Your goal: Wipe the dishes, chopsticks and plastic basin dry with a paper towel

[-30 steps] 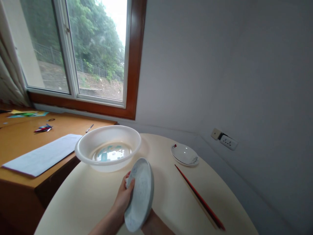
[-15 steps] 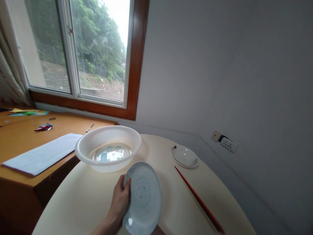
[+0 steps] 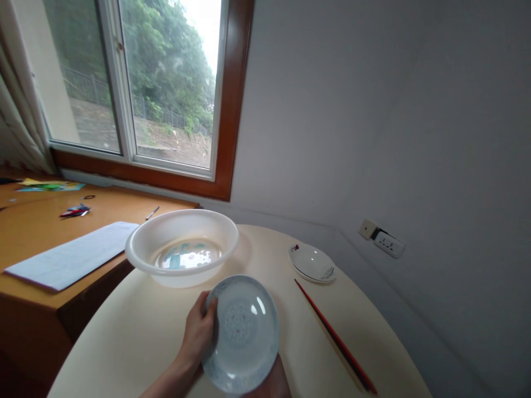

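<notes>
A pale blue-grey plate [image 3: 244, 348] with a patterned middle and rim is held tilted over the round table. My left hand [image 3: 200, 326] grips its left edge, thumb on the upper face and the other fingers behind. Part of my right hand [image 3: 276, 381] shows below the plate's lower right edge; its fingers are hidden behind the plate. Beyond the plate stands a translucent white basin [image 3: 139, 257] with a blue-green pattern showing at its bottom.
At the right of the cream table [image 3: 136, 331] are a white dish [image 3: 313, 262] and a long red chopstick [image 3: 332, 331] with a paler strip alongside. A wooden desk [image 3: 112, 202] on the left bears a white sheet [image 3: 74, 254] and pens [image 3: 75, 211]. A wall socket [image 3: 389, 243] is at right.
The plate has turned so that its upper face shows rounder and catches bright reflections. My left hand has shifted slightly left with it, and more of my right hand shows below.
</notes>
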Demonstrator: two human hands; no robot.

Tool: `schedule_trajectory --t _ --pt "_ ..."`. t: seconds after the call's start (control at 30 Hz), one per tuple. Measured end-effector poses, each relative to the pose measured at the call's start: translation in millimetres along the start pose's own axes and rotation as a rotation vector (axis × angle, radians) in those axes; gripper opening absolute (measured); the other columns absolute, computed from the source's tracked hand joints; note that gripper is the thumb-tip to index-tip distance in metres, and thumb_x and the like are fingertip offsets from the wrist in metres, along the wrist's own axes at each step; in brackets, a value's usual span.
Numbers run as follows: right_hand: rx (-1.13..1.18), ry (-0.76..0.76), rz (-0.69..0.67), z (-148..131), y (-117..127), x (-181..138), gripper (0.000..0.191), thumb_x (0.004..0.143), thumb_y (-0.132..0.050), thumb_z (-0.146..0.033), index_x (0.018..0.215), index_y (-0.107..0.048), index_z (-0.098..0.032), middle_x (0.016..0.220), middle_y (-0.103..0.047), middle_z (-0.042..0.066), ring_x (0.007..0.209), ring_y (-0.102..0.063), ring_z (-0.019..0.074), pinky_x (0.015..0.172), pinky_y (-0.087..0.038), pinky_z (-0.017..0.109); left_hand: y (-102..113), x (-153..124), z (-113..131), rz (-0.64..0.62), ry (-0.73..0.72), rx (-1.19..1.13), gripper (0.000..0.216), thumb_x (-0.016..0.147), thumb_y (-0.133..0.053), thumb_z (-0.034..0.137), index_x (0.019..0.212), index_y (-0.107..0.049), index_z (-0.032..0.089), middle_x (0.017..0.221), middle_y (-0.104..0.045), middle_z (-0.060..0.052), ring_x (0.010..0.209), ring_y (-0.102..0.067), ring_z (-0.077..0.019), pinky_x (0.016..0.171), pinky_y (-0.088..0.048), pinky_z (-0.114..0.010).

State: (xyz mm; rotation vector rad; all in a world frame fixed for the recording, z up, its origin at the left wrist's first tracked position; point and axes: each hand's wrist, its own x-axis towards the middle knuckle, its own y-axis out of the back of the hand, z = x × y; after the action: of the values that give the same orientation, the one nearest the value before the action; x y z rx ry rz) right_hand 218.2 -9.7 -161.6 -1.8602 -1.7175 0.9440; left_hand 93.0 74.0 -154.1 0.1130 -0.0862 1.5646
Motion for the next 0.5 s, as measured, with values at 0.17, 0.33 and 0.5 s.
schedule_trajectory --t 0.17,0.33,0.5 --pt "0.045 -0.121 0.011 -17.1 16.0 -8.3 0.05 0.081 -0.049 -0.058 0.104 -0.064 -0.017 0.1 -0.066 0.011 0.098 -0.059 0.0285 0.081 -0.047 0.045 -0.3 0.3 -1.6 -0.027 0.035 0.01 0.031 0.074 -0.052 0.047 0.083 -0.057 0.018 0.079 -0.066 -0.004 0.077 -0.06 -0.0228 0.071 -0.045 -0.031" --pt "0.13 -0.187 0.02 -34.9 14.3 -13.4 0.06 0.073 -0.052 -0.063 0.101 -0.067 -0.012 0.093 -0.07 0.014 0.097 -0.061 0.0295 0.087 -0.043 0.046 -3.0 -4.3 0.2 -0.16 0.014 0.047 0.031 0.076 -0.05 0.046 0.085 -0.057 0.017 0.081 -0.066 -0.005 0.079 -0.058 -0.0223 0.074 -0.044 -0.031" --pt "0.001 -0.098 0.035 -36.5 7.4 -13.7 0.058 0.078 -0.047 -0.062 0.101 -0.067 -0.013 0.099 -0.068 0.013 0.098 -0.06 0.0293 0.084 -0.045 0.045 -5.8 -11.4 3.2 -0.23 0.034 0.05 0.031 0.076 -0.05 0.047 0.082 -0.056 0.018 0.077 -0.063 -0.003 0.077 -0.057 -0.0217 0.071 -0.043 -0.029"
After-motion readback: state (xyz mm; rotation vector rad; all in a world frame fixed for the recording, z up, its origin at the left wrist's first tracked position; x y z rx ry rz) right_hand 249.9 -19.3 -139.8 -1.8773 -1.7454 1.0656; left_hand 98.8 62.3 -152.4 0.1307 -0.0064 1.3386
